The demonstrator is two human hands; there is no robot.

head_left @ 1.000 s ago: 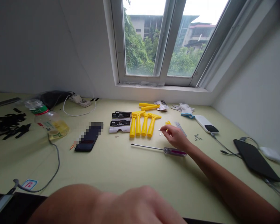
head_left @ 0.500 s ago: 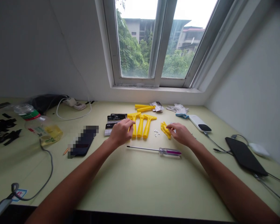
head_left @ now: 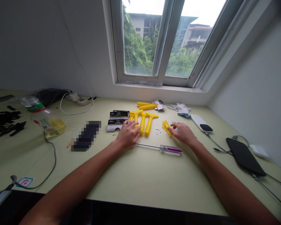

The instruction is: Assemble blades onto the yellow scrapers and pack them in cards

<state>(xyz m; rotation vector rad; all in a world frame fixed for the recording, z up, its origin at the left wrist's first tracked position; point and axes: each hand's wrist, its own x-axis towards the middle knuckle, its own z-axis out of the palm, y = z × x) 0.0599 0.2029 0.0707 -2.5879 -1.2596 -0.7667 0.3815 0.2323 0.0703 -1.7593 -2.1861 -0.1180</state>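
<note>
Right in front of you, four yellow T-shaped tools (head_left: 149,125) lie side by side on the counter (head_left: 140,184), broad heads pointing away, the left ones partly covered, the rightmost in full view! And over to your right, small yellow pieces (head_left: 165,127) sit bunched in a narrow, slanting cluster.

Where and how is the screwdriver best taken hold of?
I'd grip the screwdriver around its thick handle, probably with the right hand, coming from above and the right. It lies flat, handle end pointing right, on the near side of that hand. Its thin shaft runs left toward the left hand, where its tip is hidden.
</note>
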